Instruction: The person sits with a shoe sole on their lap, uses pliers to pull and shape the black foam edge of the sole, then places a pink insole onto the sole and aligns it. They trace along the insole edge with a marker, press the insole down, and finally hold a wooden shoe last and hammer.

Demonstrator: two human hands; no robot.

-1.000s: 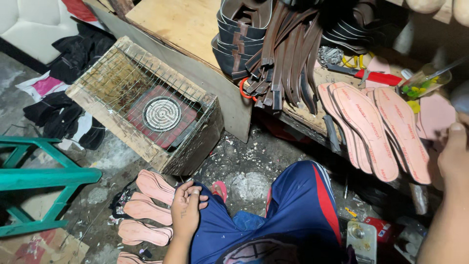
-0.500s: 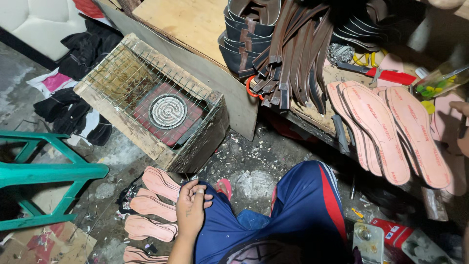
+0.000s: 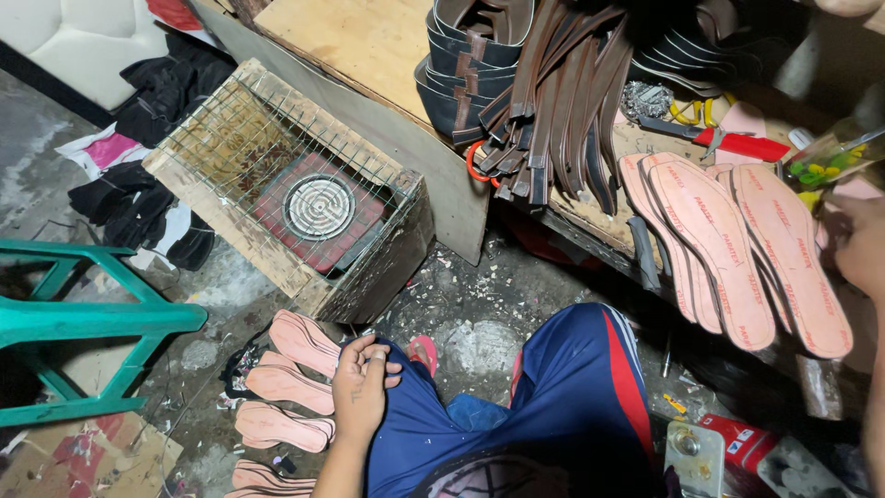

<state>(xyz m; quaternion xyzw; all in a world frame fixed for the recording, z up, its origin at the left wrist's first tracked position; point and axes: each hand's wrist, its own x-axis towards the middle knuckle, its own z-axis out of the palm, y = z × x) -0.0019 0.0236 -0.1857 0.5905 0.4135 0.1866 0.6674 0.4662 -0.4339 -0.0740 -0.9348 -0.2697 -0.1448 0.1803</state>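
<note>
Just right of the wire-mesh wooden box with a coiled hotplate inside (image 3: 304, 207), the left hand (image 3: 361, 392) rests on the knee, fingers loosely curled and holding nothing. The flat pink shoe insoles on the floor (image 3: 286, 378) lie just left of that hand, below the box. They look light, thin and bendy, best pinched at an edge. Far right of the box, the right hand (image 3: 857, 244) nears the pink insoles fanned on the bench (image 3: 728, 244); whether its fingers are spread or curled I cannot tell.
</note>
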